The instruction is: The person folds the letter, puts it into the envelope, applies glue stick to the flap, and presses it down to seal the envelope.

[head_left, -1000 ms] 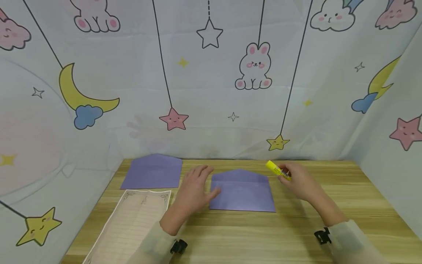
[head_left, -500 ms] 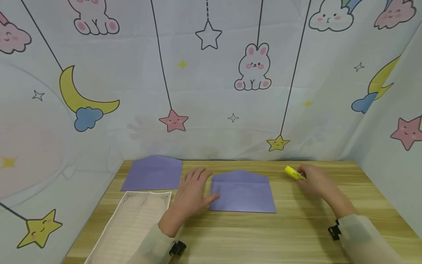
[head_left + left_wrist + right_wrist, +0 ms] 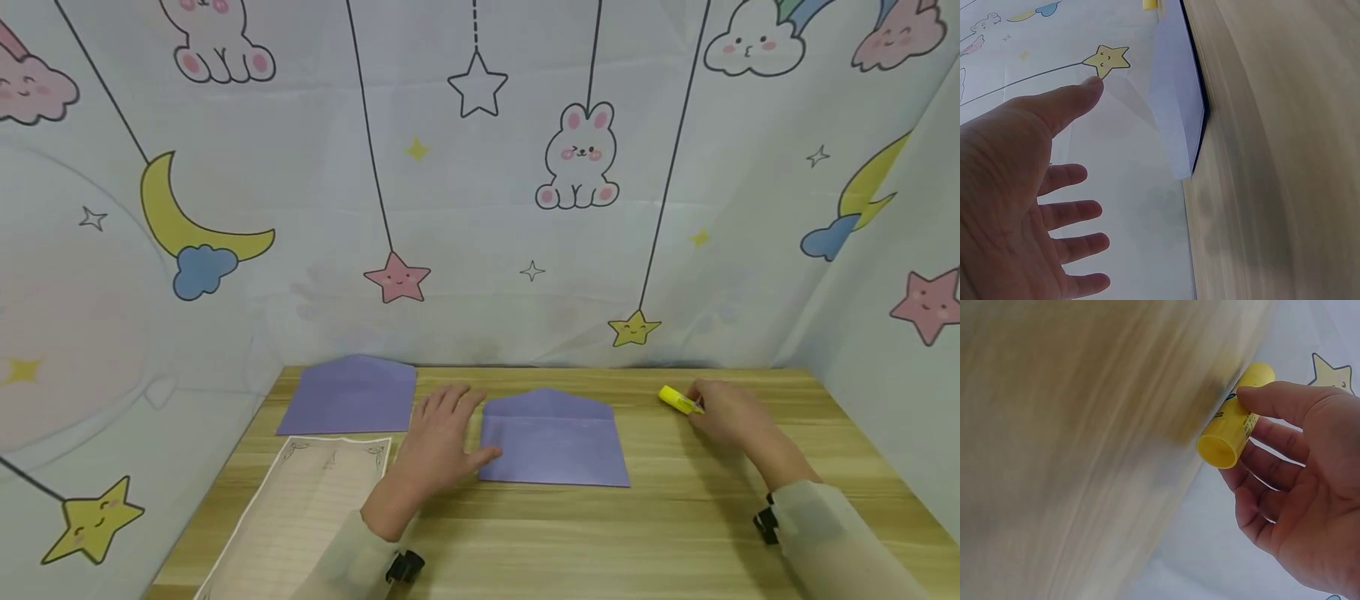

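A purple envelope (image 3: 553, 450) lies on the table with its pointed flap unfolded away from me. My left hand (image 3: 435, 442), fingers spread, hovers at its left side; the thumb overlaps the envelope's edge in the head view. The left wrist view shows this palm with straight fingers and nothing in them, and the envelope (image 3: 1175, 94) beyond. Over the right part of the table my right hand (image 3: 731, 412) pinches a yellow glue stick (image 3: 678, 400) between thumb and fingers. Up close, the glue stick (image 3: 1229, 428) has a hollow round end and dark print, close over the tabletop.
Another purple envelope (image 3: 348, 400) with its flap up lies at the back left. A lined sheet of paper with an ornate border (image 3: 307, 500) lies in front of it. The wooden table (image 3: 570, 542) meets a cartoon-printed cloth (image 3: 480, 208) at the back.
My right hand has moved right with the glue stick, away from the middle envelope, and lowered slightly. The left hand has stayed nearly in place.
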### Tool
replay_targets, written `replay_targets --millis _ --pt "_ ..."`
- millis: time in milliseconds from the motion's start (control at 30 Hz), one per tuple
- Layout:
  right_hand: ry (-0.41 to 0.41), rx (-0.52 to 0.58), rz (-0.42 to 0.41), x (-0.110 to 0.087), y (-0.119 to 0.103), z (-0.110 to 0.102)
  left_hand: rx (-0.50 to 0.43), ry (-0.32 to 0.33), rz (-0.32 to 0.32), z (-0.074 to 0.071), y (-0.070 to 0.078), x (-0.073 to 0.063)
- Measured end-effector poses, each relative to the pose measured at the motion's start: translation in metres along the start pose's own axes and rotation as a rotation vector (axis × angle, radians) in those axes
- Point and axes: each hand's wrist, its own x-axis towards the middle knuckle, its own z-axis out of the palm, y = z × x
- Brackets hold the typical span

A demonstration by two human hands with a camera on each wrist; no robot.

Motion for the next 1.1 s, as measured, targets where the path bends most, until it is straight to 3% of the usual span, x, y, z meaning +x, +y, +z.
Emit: replay_targets --millis 1100 --pt "0.001 0.005 0.023 -0.0011 0.0040 0.0046 -0.031 -0.031 -0.009 0.0015 -0.0010 -0.0001"
